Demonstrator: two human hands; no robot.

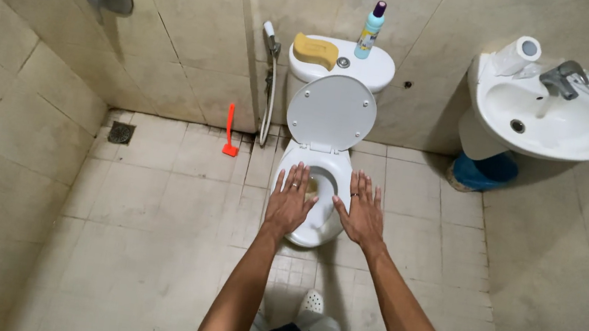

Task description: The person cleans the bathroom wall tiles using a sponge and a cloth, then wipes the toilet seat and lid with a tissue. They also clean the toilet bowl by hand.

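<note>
A white toilet (335,169) stands against the far wall with its lid (332,111) raised. My left hand (289,200) is stretched out flat, palm down, over the left side of the bowl. Over the bowl's right side, my right hand (360,210) is held the same way, fingers spread. Both hands hold nothing, and each wears a ring. On the cistern (379,69) lie a yellow sponge (315,51) and a blue bottle (370,30) with a purple cap.
A white basin (553,116) with a tap and a paper roll (516,56) hangs at the right, a blue tub (485,172) beneath it. An orange brush (230,131) and a spray hose (269,86) are left of the toilet. A floor drain (120,133) sits far left.
</note>
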